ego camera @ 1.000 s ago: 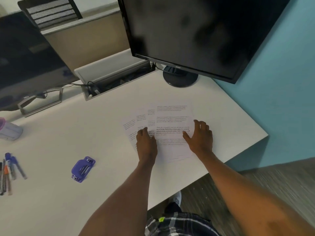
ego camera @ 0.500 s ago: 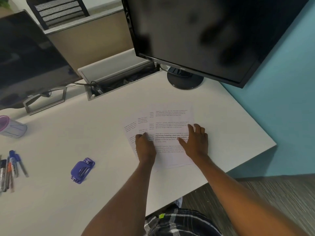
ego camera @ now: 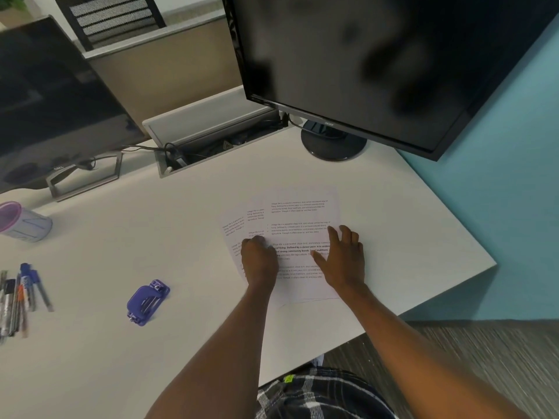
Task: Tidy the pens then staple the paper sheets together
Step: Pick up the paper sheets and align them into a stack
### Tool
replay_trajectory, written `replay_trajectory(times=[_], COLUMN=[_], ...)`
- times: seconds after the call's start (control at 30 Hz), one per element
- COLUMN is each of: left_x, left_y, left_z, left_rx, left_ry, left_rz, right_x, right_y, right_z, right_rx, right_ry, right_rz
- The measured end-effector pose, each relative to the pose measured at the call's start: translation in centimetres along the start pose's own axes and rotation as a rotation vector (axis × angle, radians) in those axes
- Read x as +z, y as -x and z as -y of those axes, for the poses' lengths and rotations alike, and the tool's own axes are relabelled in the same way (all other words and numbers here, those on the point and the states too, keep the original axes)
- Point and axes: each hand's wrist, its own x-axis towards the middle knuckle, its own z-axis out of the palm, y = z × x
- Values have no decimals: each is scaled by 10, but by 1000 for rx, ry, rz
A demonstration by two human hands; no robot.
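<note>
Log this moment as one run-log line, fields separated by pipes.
left hand flat on paper sheets | right hand flat on sheets | sheets fanned | stapler untouched | pens loose

Stapler [ego camera: 148,301] purple – desk [ego camera: 121,358] white – wall [ego camera: 514,207] teal – shorts [ego camera: 317,397] plaid.

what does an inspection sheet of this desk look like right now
surface: white desk, mostly bare.
job's things: paper sheets fanned out, not squared; purple stapler lying apart to their left; pens loose at the left edge.
clutter: pen cup lying on its side.
grips: left hand and right hand both flat on the sheets, holding nothing.
cables: black leads in the open cable tray.
surroundings: two dark monitors, blue wall, chair behind the partition.
</note>
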Motion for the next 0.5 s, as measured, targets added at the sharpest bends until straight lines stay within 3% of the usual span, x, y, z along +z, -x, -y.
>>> replay_trajectory(times=[0.5], left_x=[5], left_y=[1], left_z=[-18], left_rx=[-194], left_ry=[131], left_rz=[-57], right_x=[-1], right_y=[1], right_z=[2], right_rx=[7], right_ry=[10], right_rz=[7])
